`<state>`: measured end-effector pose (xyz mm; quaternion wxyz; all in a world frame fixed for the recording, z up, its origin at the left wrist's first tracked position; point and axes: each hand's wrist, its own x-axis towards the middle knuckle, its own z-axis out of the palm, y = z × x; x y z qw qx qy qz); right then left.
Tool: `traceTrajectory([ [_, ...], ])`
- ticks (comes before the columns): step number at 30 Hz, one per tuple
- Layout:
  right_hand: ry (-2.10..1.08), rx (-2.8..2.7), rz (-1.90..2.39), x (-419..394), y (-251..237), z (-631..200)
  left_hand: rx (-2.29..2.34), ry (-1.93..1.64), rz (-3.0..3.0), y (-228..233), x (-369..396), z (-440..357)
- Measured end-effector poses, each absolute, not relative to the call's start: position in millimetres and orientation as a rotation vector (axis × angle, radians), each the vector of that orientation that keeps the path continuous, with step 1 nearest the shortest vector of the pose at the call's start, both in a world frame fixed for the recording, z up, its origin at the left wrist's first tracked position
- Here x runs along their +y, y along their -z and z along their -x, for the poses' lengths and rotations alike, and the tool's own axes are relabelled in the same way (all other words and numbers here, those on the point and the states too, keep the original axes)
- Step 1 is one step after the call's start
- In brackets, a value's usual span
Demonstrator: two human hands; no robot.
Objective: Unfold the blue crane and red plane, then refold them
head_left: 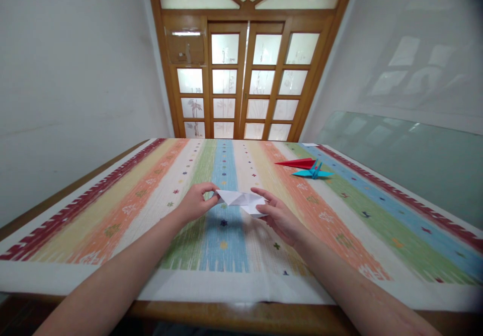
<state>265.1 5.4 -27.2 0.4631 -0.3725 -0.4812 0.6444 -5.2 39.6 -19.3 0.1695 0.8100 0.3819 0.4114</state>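
Observation:
A small piece of folded white paper (247, 201) is held between my two hands, above the blue and white stripes of the tablecloth. My left hand (198, 201) pinches its pointed left end between thumb and fingers. On the other side, my right hand (278, 214) grips the wider right end, thumb on top and index finger along the far edge. Creases and a triangular flap show on the near face. The fingertips beneath the paper are hidden.
A striped tablecloth (151, 225) covers the table. Toward the back right lie a blue paper crane (314, 173) and a red paper plane (300, 163), close together. Wooden doors with glass panes (245, 74) stand beyond the table, and a pale glass panel (407, 160) leans at the right wall.

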Motion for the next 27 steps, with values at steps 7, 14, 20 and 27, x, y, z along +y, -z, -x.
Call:
traceTrajectory([
  [7, -1.296, -1.365, 1.008, 8.3, 34.6, -269.5, 1.12, -1.406, -2.579, 22.7, 36.6, 6.0],
  [14, -0.958, -1.531, 1.044, 9.0, 38.3, -268.7, 1.073, -1.332, -2.685, 22.9, 39.8, 9.5],
  [20, -0.701, -1.695, 1.122, 7.2, 39.2, -270.0, 0.749, -0.86, -2.807, 10.3, 25.3, 3.2],
  [27, -0.52, -1.949, 1.027, -1.4, 41.5, -268.4, 0.965, -1.037, -2.683, 16.6, 16.2, -13.4],
])
